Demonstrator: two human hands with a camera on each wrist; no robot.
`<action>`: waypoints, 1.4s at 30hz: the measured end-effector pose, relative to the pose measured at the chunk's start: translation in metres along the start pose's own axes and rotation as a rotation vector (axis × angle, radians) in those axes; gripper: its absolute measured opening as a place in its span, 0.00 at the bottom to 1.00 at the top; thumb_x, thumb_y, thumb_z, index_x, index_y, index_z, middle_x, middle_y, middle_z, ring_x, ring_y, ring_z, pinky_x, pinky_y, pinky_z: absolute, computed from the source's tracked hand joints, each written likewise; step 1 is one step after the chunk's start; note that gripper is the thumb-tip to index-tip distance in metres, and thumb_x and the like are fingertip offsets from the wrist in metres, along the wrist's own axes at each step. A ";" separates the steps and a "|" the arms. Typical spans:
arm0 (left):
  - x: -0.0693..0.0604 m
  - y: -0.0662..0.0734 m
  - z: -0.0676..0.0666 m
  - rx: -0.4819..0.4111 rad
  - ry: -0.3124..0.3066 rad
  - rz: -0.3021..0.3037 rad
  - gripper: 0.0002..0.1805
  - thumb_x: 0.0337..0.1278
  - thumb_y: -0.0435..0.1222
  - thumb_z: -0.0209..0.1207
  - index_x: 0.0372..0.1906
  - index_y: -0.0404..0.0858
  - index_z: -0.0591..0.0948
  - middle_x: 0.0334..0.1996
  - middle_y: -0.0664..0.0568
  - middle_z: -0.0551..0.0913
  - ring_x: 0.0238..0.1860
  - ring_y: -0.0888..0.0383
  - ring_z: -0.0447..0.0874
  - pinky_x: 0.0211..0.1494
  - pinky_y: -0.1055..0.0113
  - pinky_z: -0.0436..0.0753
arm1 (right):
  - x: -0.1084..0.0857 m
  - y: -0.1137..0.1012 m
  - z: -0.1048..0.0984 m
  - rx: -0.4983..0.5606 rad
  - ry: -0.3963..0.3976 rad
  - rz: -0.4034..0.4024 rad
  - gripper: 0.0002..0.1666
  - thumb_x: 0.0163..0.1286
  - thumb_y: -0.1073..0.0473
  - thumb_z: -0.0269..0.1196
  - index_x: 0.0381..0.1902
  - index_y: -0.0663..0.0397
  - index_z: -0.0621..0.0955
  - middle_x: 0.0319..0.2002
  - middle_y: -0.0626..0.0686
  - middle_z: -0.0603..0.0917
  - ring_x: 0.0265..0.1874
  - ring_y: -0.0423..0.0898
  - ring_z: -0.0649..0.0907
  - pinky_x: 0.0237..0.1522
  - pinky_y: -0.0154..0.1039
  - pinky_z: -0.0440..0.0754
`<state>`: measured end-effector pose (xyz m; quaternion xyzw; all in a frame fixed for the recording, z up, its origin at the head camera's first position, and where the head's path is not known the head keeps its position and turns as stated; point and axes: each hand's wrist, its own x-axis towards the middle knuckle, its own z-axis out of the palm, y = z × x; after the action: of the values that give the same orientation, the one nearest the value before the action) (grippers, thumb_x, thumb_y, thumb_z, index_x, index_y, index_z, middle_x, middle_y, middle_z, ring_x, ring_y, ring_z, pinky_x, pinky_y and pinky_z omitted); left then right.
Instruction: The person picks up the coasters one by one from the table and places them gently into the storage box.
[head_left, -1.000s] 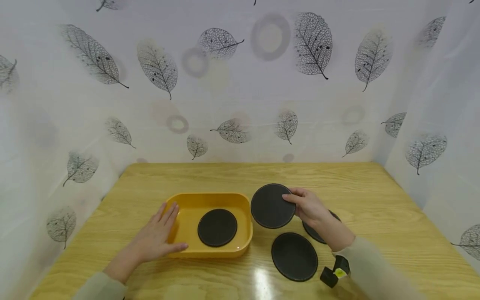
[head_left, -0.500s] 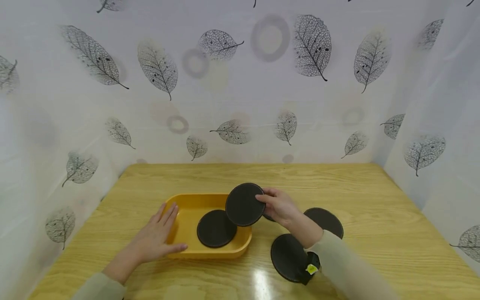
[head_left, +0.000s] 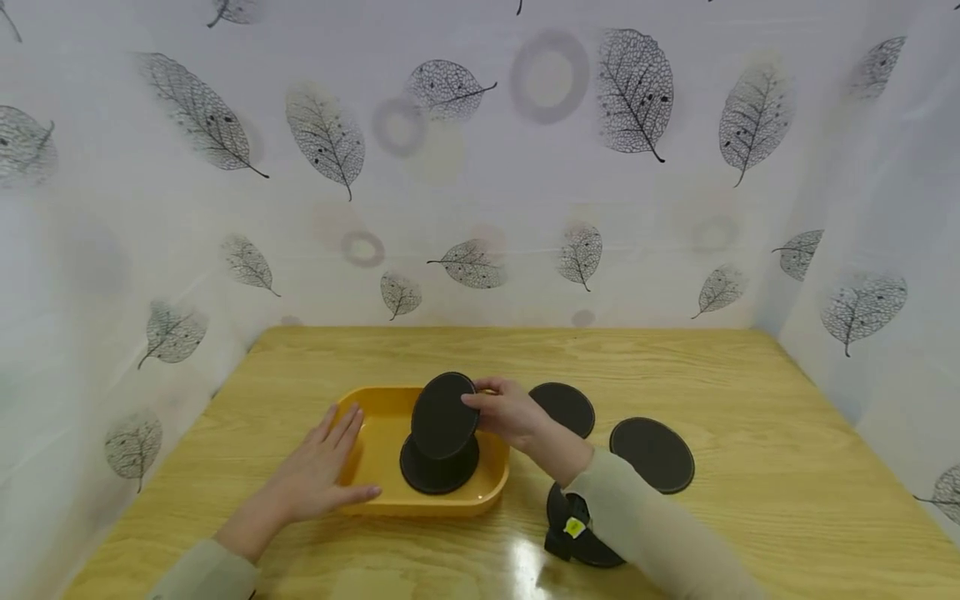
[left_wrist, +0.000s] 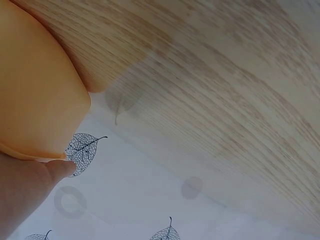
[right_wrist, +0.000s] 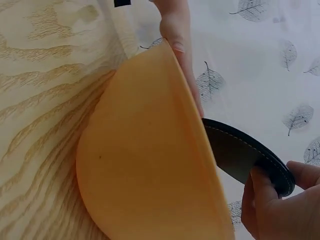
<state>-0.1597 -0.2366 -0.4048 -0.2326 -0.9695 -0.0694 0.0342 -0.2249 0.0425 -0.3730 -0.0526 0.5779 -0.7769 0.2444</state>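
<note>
In the head view my right hand (head_left: 513, 417) pinches the right edge of a round black coaster (head_left: 442, 415), tilted above the yellow tray (head_left: 378, 492). Beneath it another black coaster (head_left: 438, 477) lies flat on the tray's floor, partly covered from sight. My left hand (head_left: 318, 467) rests on the tray's left rim, fingers straight and thumb spread. The right wrist view shows the held coaster (right_wrist: 245, 150) with pale stitching along its edge, gripped between thumb and fingers beside the tray wall (right_wrist: 145, 145).
Right of the tray, several black coasters lie on the wooden table (head_left: 675, 358): one behind the forearm (head_left: 564, 408), one farther right (head_left: 652, 454), and one (head_left: 600, 552) partly hidden by the right sleeve and wrist camera. A leaf-patterned curtain (head_left: 480, 192) surrounds the table.
My right hand has carried the coaster leftward from beside the tray to above it, and the coaster is now tilted more steeply. The left hand has stayed on the rim.
</note>
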 end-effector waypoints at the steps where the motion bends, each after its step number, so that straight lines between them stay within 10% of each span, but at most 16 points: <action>1: 0.000 0.000 0.000 0.000 -0.001 0.000 0.53 0.46 0.63 0.51 0.66 0.27 0.50 0.67 0.38 0.45 0.66 0.41 0.33 0.59 0.42 0.54 | 0.001 0.001 0.002 -0.011 -0.002 -0.001 0.21 0.63 0.70 0.53 0.53 0.71 0.62 0.37 0.58 0.75 0.29 0.43 0.79 0.35 0.37 0.78; 20: 0.001 -0.001 0.002 -0.022 -0.013 -0.002 0.54 0.46 0.64 0.50 0.66 0.27 0.50 0.67 0.38 0.44 0.65 0.40 0.33 0.59 0.41 0.53 | 0.004 0.003 0.006 -0.231 0.014 -0.015 0.22 0.65 0.67 0.52 0.55 0.73 0.67 0.54 0.66 0.68 0.53 0.55 0.71 0.53 0.44 0.69; 42: 0.001 0.000 0.000 -0.012 -0.025 0.000 0.54 0.46 0.63 0.50 0.66 0.28 0.48 0.67 0.38 0.44 0.65 0.40 0.32 0.59 0.42 0.52 | -0.016 -0.018 -0.023 -0.318 0.023 -0.069 0.23 0.64 0.63 0.55 0.55 0.70 0.68 0.55 0.65 0.69 0.54 0.54 0.71 0.53 0.42 0.69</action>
<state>-0.1603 -0.2366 -0.4050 -0.2335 -0.9694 -0.0725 0.0206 -0.2249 0.0733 -0.3610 -0.1017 0.6943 -0.6840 0.1995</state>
